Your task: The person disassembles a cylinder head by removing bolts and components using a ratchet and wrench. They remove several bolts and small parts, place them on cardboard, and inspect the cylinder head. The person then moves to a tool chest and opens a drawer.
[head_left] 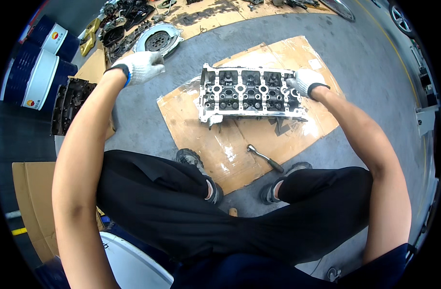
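Note:
A grey metal cylinder head [247, 94] lies on a sheet of oily cardboard [215, 144] on the concrete floor in front of me. My right hand [304, 81], in a white knit glove, rests on the head's right end. My left hand [141, 66], also gloved, is raised out to the left with its fingers curled in, well apart from the head; I see nothing in it. A ratchet wrench [264, 158] lies on the cardboard near my right foot.
A flywheel-like disc [157, 41] and several dark engine parts [119, 24] lie at the back left. Blue and white drums [39, 72] stand at the far left beside a dark engine block [68, 106]. More cardboard [32, 202] lies at the lower left.

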Action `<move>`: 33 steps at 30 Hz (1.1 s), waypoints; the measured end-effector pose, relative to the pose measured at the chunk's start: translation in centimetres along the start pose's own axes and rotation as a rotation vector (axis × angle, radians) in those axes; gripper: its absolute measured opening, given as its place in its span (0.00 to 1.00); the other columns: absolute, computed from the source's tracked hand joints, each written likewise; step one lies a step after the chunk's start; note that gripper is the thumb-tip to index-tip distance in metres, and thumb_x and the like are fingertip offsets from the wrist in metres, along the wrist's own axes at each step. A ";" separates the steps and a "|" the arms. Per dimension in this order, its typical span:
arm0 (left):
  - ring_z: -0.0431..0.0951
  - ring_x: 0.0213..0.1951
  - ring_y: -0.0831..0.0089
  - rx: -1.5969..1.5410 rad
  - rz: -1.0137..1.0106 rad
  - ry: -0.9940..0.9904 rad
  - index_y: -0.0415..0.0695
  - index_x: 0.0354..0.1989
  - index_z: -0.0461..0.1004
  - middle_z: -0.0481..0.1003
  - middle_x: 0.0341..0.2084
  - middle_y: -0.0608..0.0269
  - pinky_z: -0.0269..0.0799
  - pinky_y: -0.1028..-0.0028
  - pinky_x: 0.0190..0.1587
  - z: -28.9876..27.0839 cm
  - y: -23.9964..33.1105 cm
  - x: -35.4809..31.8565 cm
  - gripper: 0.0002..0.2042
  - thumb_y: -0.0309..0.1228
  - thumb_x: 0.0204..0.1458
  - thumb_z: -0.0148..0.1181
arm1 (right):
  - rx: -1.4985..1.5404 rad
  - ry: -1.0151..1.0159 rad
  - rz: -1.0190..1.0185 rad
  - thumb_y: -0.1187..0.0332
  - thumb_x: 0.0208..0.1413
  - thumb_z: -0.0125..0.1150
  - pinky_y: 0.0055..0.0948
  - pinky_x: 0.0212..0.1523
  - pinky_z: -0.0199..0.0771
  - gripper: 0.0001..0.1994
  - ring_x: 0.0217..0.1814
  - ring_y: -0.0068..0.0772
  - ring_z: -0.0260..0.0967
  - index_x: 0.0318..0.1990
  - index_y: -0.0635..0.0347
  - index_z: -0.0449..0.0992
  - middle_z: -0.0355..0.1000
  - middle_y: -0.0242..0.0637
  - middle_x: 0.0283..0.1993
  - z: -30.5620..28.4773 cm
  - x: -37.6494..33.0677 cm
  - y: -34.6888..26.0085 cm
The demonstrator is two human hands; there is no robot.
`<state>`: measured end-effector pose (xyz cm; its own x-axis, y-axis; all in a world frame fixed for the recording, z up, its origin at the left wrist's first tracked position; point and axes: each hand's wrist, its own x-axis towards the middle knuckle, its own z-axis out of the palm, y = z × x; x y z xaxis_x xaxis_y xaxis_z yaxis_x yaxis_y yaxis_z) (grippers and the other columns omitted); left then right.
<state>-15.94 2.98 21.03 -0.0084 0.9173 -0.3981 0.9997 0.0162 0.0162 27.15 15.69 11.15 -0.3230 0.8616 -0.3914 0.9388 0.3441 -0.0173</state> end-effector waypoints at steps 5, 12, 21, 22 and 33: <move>0.79 0.52 0.56 0.067 -0.088 -0.154 0.40 0.53 0.76 0.80 0.47 0.47 0.72 0.63 0.57 1.5 -3.3 1.1 0.20 0.40 0.58 0.56 | -0.093 0.132 -0.281 0.66 0.56 0.59 0.45 0.47 0.77 0.10 0.46 0.51 0.78 0.41 0.54 0.83 0.79 0.51 0.41 1.1 0.6 1.3; 0.81 0.49 0.55 -0.092 -0.183 0.164 0.39 0.51 0.77 0.81 0.45 0.46 0.73 0.61 0.54 2.7 -8.6 1.9 0.20 0.43 0.60 0.57 | 0.092 -0.034 0.054 0.54 0.60 0.55 0.46 0.49 0.76 0.20 0.45 0.56 0.79 0.41 0.63 0.83 0.79 0.59 0.41 -0.9 1.7 -0.8; 0.80 0.50 0.58 -0.166 -0.251 -0.083 0.36 0.54 0.76 0.80 0.46 0.47 0.73 0.63 0.55 7.4 -13.1 -0.1 0.24 0.46 0.62 0.57 | -0.154 0.139 -0.384 0.65 0.55 0.58 0.46 0.47 0.77 0.11 0.45 0.54 0.79 0.41 0.55 0.84 0.80 0.53 0.40 1.0 2.8 -0.1; 0.80 0.50 0.58 -0.188 -0.258 -0.039 0.36 0.54 0.75 0.81 0.46 0.47 0.73 0.62 0.55 7.9 -13.6 -0.1 0.24 0.46 0.62 0.57 | -0.149 0.132 -0.366 0.66 0.54 0.59 0.46 0.47 0.77 0.11 0.45 0.54 0.79 0.41 0.55 0.84 0.80 0.53 0.40 0.6 2.5 -0.8; 0.74 0.32 0.72 -0.222 -0.290 -0.167 0.38 0.46 0.77 0.77 0.31 0.62 0.73 0.68 0.38 7.8 -11.4 -0.1 0.20 0.46 0.62 0.57 | -0.160 0.222 -0.377 0.62 0.56 0.61 0.45 0.45 0.77 0.14 0.45 0.56 0.79 0.44 0.61 0.82 0.80 0.55 0.41 0.9 2.3 1.4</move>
<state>-27.15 -0.41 13.77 -0.2678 0.7851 -0.5585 0.9272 0.3675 0.0719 27.80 17.81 9.43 -0.6723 0.7186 -0.1780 0.7264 0.6867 0.0285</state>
